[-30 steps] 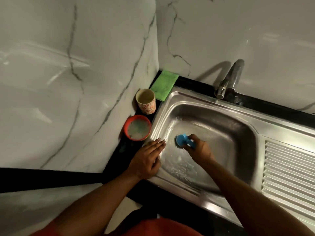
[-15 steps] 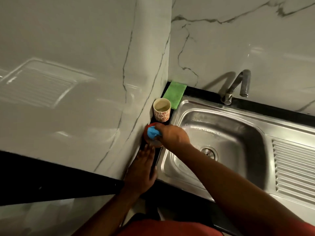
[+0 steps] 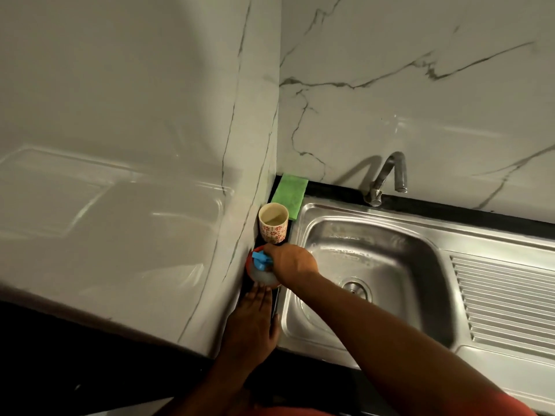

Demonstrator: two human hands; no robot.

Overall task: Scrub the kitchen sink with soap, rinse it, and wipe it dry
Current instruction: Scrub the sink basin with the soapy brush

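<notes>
— What is hidden at the red bowl [image 3: 250, 270]?
— Much of it is covered by the right grip [image 3: 292, 261] and the blue scrubber [image 3: 260, 259]; the fingers holding the scrubber are concealed behind the knuckles.
— And at the sink [image 3: 420, 265]?
— Its drainboard is cut off by the right edge, and the drain [image 3: 356, 288] is partly covered by the forearm.

A single view, worn on the person's head; it faces forward and steeply down into the corner [image 3: 277, 130] where two marble walls [image 3: 420, 100] meet; the sink [image 3: 375, 250] sits close below, filling the lower right, its draining board [image 3: 507, 298] cut by the right edge; the tap [image 3: 390, 172] stands farther back; wide lens, so straight edges bow.
</notes>
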